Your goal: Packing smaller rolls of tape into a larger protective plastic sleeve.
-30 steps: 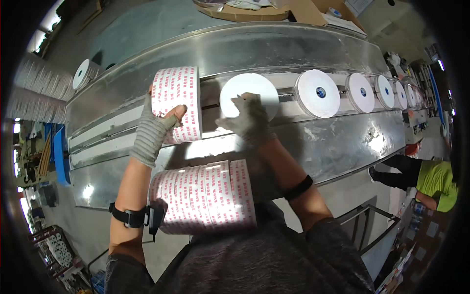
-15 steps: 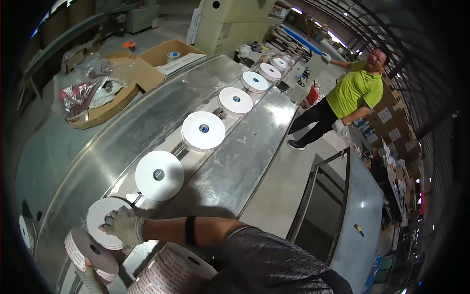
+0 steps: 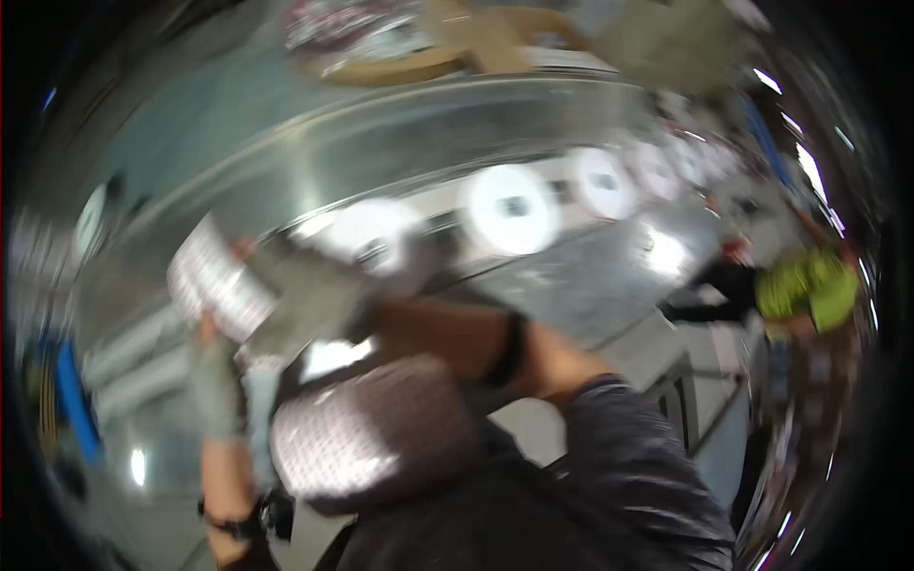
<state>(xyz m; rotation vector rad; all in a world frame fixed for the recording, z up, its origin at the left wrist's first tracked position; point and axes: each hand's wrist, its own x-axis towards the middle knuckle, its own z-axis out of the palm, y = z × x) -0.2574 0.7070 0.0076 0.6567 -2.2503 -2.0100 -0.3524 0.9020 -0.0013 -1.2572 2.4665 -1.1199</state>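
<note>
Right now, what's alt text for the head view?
Gloved left hand and right hand at a tilted patterned roll over a metal table, blurred. A second patterned roll is near the torso; white discs run rightward in a row, a co-worker at right.

The person wears grey gloves on left hand and right hand, black armbands, a black left-arm device and dark shirt.

Behind the white discs, the metal panel is offering free passage. The large roll is blocking the near side; the right hand and held roll are apparently, through blur, closing the left.
</note>
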